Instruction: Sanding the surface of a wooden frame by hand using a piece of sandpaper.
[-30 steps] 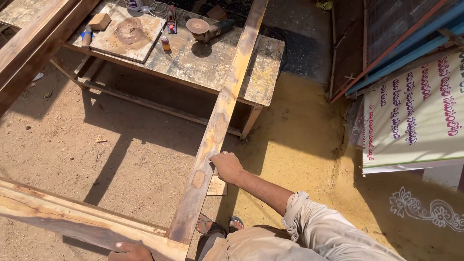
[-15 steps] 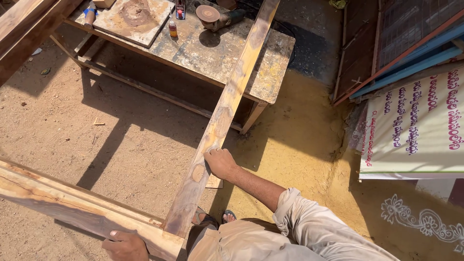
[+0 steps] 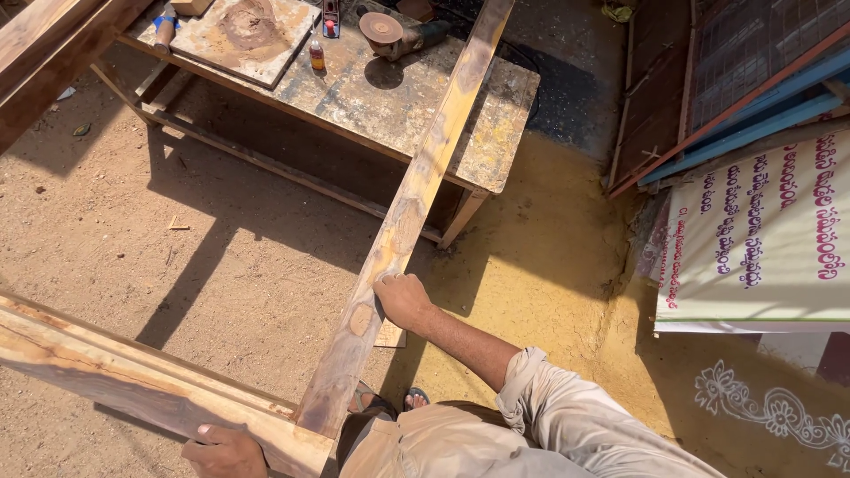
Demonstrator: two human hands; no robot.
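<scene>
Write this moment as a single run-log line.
right hand: grips long wooden rail | left hand: holds cross rail near corner joint | far end: on workbench

Sunlit sandy ground [image 3: 133,221] fills the left of the frame. A paint-stained table [image 3: 390,106] stands at the top centre. A white banner [image 3: 761,239] hangs at right.

Beige long sleeve [image 3: 567,416] rolled to the elbow, matching trousers [image 3: 416,447], and what look like sandals [image 3: 390,403].

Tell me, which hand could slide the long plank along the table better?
Probably the right hand: it grips the long plank partway up. The left hand holds the corner where the crosswise beam joins.
</scene>
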